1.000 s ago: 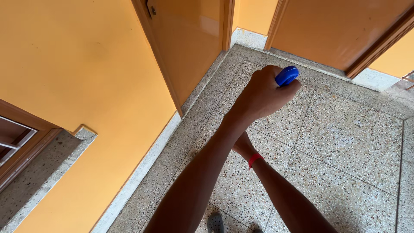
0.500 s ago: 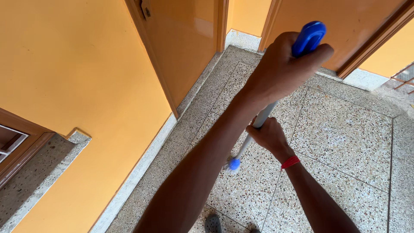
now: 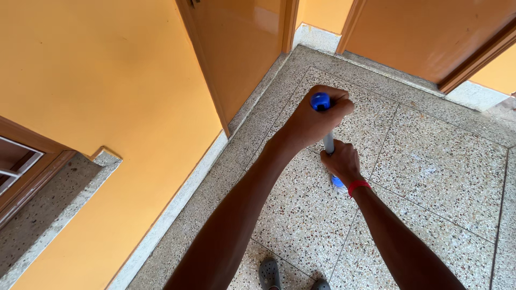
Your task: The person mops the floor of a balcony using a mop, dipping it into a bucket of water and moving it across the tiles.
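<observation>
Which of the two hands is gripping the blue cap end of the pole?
The left hand, higher up at the blue cap; the right hand, with the red wristband, grips lower.

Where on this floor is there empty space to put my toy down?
The big speckled tile right of the right hand is bare, up to the door. The strip along the orange wall is bare too. It is crowded around the mop handle, both hands and the sandals.
</observation>
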